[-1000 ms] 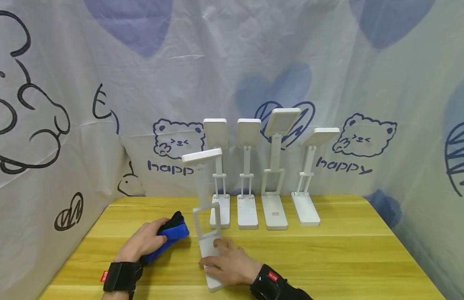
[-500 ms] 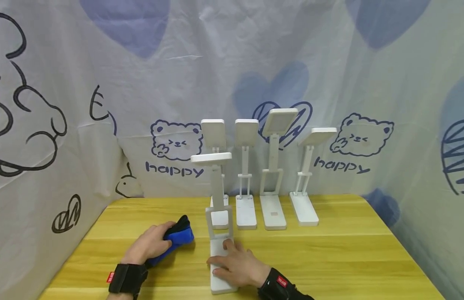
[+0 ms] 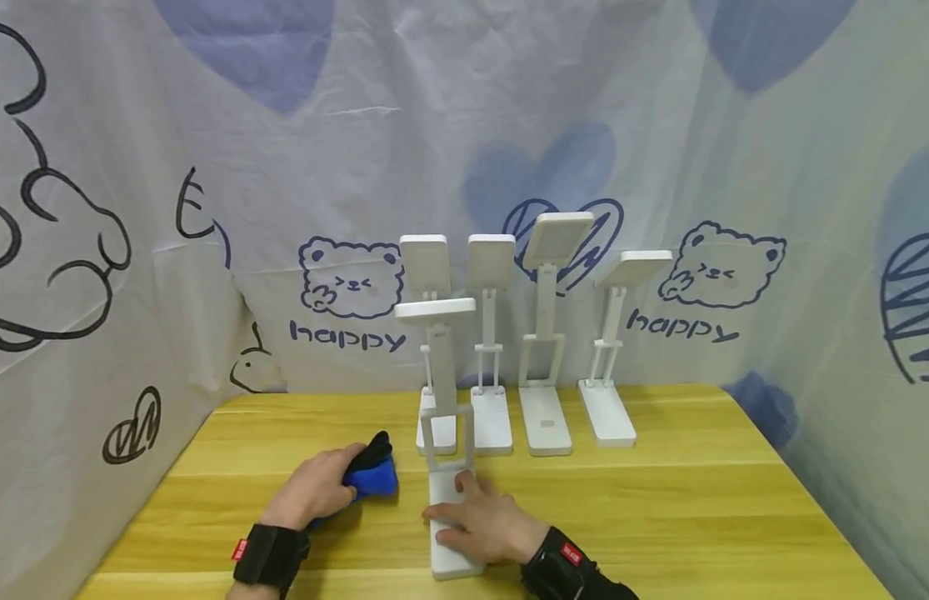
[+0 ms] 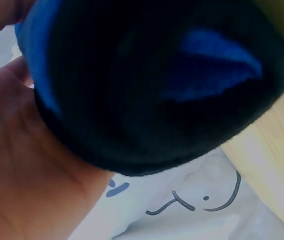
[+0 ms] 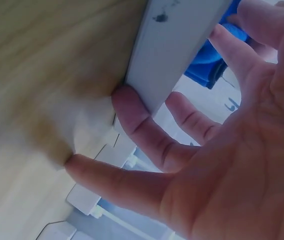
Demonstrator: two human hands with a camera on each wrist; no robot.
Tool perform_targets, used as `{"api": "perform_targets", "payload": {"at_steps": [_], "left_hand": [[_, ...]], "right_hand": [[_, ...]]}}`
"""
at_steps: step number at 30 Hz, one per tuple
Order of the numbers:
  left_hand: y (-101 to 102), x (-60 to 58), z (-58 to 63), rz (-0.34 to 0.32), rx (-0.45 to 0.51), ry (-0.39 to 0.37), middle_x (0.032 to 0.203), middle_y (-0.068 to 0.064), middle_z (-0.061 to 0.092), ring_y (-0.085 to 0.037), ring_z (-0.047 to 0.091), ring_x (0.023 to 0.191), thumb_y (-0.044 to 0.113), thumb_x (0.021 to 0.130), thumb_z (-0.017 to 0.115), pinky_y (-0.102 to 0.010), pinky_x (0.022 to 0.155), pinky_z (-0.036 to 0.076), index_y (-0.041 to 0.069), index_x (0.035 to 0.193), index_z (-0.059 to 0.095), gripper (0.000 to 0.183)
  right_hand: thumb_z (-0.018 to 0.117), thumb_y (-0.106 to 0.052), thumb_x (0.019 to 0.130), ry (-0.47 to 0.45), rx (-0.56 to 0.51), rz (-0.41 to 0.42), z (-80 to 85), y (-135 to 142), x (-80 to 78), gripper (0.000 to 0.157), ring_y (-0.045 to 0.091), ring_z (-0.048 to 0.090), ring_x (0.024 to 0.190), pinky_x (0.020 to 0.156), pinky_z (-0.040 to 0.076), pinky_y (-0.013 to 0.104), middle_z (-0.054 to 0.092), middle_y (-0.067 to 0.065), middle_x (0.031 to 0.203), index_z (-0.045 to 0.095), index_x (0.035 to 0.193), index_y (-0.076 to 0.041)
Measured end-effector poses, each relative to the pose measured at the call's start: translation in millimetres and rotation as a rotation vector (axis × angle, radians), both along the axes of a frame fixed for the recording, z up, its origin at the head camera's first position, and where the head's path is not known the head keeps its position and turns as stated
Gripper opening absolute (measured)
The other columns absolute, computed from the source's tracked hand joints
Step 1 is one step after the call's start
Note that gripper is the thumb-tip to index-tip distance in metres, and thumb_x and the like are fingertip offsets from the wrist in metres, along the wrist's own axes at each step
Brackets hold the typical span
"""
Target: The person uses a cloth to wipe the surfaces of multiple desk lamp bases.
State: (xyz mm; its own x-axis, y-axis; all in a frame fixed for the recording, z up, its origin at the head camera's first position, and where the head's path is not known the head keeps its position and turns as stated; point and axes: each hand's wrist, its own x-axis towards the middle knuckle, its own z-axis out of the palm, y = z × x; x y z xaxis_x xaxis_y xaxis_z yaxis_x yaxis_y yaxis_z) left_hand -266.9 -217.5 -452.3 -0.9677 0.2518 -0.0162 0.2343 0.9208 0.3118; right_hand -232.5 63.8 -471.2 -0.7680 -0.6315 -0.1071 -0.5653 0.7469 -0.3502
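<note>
Near the table's front middle stands a white desk lamp (image 3: 455,564) with a folding arm and a flat head tipped level. My right hand (image 3: 490,521) spans its base, fingers at both sides; the right wrist view shows one fingertip (image 5: 127,100) against the base's side edge (image 5: 177,45) and another down at the table. To its left, my left hand (image 3: 314,492) grips a folded blue and black cloth (image 3: 376,480). Up close in the left wrist view, the cloth (image 4: 102,100) is rolled, with a black outer edge and blue inside. The palm hides part of it.
A row of white desk lamps (image 3: 546,421) stands along the back of the wooden table (image 3: 659,517), several in all. The front lamp partly covers the leftmost one (image 3: 425,262). Behind hangs a pale printed curtain (image 3: 344,167).
The front lamp has shifted right under my right hand and turned straighter. My left hand and the cloth have also moved right. The back lamps stay in place.
</note>
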Motion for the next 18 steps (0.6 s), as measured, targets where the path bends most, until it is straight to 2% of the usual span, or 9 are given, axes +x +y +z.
{"api": "perform_targets", "payload": {"at_steps": [4, 8, 13, 18], "left_hand": [[2, 0.7, -5.1, -0.029, -0.079, 0.034, 0.118, -0.015, 0.067, -0.034, 0.064, 0.106, 0.015, 0.075, 0.082, -0.052, 0.09, 0.051, 0.008, 0.137, 0.054, 0.069], [3, 1.7, -10.3, -0.04, -0.116, 0.087, 0.116, -0.015, 0.068, -0.034, 0.065, 0.105, 0.017, 0.077, 0.081, -0.053, 0.089, 0.05, 0.008, 0.136, 0.055, 0.065], [9, 0.2, -11.5, -0.07, -0.061, 0.162, 0.118, -0.011, 0.07, -0.031, 0.066, 0.107, 0.011, 0.081, 0.075, -0.051, 0.097, 0.047, 0.01, 0.134, 0.059, 0.055], [20, 3.7, -8.1, -0.137, 0.006, 0.158, 0.123, -0.01, 0.068, -0.029, 0.065, 0.11, 0.007, 0.082, 0.072, -0.046, 0.096, 0.051, 0.012, 0.136, 0.058, 0.055]], "right_hand": [[0.054, -0.046, 0.097, -0.004, -0.001, -0.012, 2.1, 3, 0.2, 0.037, 0.032, 0.046, 0.116, 0.073, 0.052, 0.043, 0.039, 0.011, 0.139, 0.056, 0.134, -0.047], [0.056, -0.046, 0.096, -0.027, -0.006, -0.041, 2.2, 5, 0.1, 0.038, 0.031, 0.044, 0.118, 0.075, 0.052, 0.044, 0.039, 0.011, 0.14, 0.056, 0.134, -0.047], [0.055, -0.045, 0.097, -0.05, -0.025, -0.063, 3.6, 7, -1.3, 0.038, 0.029, 0.042, 0.114, 0.074, 0.05, 0.041, 0.04, 0.01, 0.137, 0.057, 0.135, -0.046], [0.052, -0.043, 0.099, -0.06, -0.107, -0.044, 5.9, 13, -8.2, 0.036, 0.023, 0.045, 0.103, 0.076, 0.047, 0.034, 0.048, 0.007, 0.125, 0.062, 0.133, -0.035]]}}
